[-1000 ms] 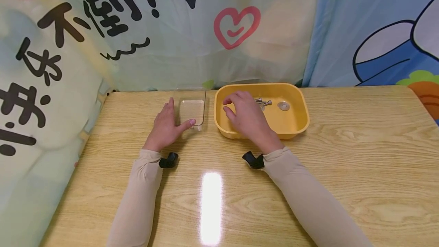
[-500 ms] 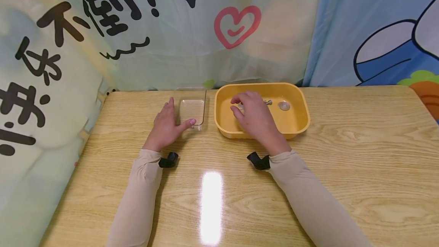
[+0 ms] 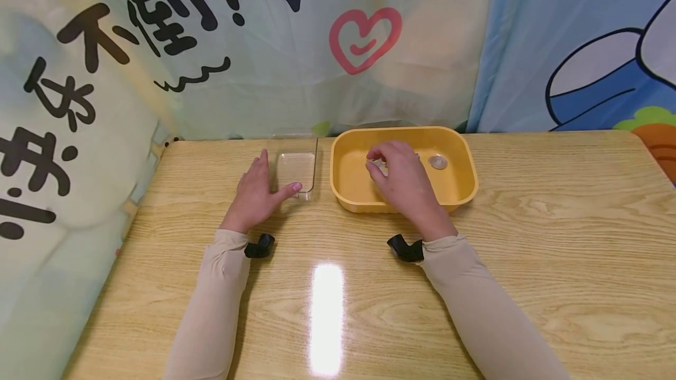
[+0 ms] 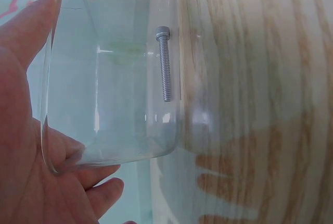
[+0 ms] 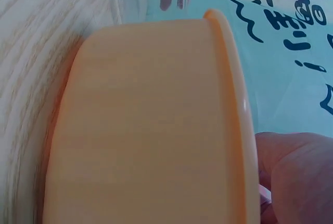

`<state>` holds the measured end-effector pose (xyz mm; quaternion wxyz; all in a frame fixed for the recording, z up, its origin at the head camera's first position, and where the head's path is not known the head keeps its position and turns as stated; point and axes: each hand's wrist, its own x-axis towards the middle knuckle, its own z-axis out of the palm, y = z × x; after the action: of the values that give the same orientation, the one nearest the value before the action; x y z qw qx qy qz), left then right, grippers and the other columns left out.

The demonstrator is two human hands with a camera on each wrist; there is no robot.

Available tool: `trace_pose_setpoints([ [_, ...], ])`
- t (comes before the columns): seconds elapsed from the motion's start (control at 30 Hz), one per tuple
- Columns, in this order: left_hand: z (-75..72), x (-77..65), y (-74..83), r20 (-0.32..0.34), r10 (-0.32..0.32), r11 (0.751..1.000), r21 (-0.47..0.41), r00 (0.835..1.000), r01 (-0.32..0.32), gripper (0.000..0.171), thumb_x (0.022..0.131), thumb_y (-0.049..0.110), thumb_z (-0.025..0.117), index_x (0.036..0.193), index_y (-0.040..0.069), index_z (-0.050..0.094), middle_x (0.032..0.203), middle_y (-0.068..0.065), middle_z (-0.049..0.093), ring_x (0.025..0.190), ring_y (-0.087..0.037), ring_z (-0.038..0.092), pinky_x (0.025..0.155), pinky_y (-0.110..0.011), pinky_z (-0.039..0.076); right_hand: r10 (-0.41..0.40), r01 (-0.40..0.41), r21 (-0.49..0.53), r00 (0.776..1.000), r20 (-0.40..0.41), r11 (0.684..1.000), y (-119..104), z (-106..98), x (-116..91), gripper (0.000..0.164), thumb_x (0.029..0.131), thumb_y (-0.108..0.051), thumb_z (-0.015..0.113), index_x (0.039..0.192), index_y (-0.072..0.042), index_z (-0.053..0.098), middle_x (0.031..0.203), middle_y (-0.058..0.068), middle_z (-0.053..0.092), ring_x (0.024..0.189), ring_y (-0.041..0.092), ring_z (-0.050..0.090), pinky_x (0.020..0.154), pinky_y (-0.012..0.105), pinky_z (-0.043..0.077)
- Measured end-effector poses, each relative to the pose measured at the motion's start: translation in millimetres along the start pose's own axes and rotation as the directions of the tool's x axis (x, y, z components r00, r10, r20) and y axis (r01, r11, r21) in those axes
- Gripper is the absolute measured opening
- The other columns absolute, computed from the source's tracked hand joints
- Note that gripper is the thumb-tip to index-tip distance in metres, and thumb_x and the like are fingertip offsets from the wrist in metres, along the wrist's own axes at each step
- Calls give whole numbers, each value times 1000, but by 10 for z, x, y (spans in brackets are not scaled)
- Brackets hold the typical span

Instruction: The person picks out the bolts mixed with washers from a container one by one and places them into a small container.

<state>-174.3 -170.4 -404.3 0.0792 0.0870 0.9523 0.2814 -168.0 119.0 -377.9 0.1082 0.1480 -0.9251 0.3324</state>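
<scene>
My left hand (image 3: 256,195) rests around the left corner of a clear plastic box (image 3: 315,169), thumb on the front rim and straight fingers along the side. One silver socket-head bolt (image 4: 164,65) lies on the box's bottom, seen in the left wrist view. The right hand (image 3: 404,183) reaches down into a yellow tub (image 3: 345,201), index finger and thumb bent close together over a small pale piece (image 3: 379,164); I cannot tell whether they pinch it. The hand covers the bolts there. In the right wrist view the tub wall (image 5: 140,125) hides the fingertips.
A round translucent disc (image 3: 438,162) lies in the tub's right half. Both containers stand side by side at the back of a wood-grain table (image 3: 528,263), against a printed cloth (image 3: 412,75). Each wrist carries a black camera mount (image 3: 405,248).
The right hand has moved rightward inside the tub, now covering the bolts seen before, and its thumb and index finger have come closer together. The left hand and clear box have stayed put.
</scene>
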Motion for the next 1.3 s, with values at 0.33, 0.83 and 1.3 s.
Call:
trace_pose_setpoints([
  [0.33, 5, 0, -8, -1, -5, 1000, 0, 1000, 5, 105, 97, 56, 58, 159, -4, -1, 165, -23, 7, 153, -38, 6, 121, -57, 9, 48, -48, 8, 999, -7, 999, 128, -70, 15, 16, 98, -11, 65, 106, 2, 70, 104, 18, 67, 101, 36, 56, 95, 48, 42],
  [0.83, 5, -5, -7, -3, -12, 1000, 0, 1000, 12, 105, 97, 56, 58, 159, -3, -2, 166, -22, 7, 153, -37, 7, 121, -57, 10, 149, -149, -12, 988, 29, 989, 252, -164, 31, 25, 99, -13, 64, 116, 4, 67, 113, 22, 64, 108, 37, 54, 98, 51, 42],
  [1.3, -1, -15, 11, 9, -13, 1000, 10, 1000, 13, 106, 97, 58, 57, 159, -3, -4, 166, -22, 4, 153, -36, 4, 120, -59, 10, 193, -189, -51, 977, 87, 981, 417, -221, 67, 33, 97, -13, 65, 123, 6, 64, 121, 24, 62, 118, 41, 49, 106, 52, 35],
])
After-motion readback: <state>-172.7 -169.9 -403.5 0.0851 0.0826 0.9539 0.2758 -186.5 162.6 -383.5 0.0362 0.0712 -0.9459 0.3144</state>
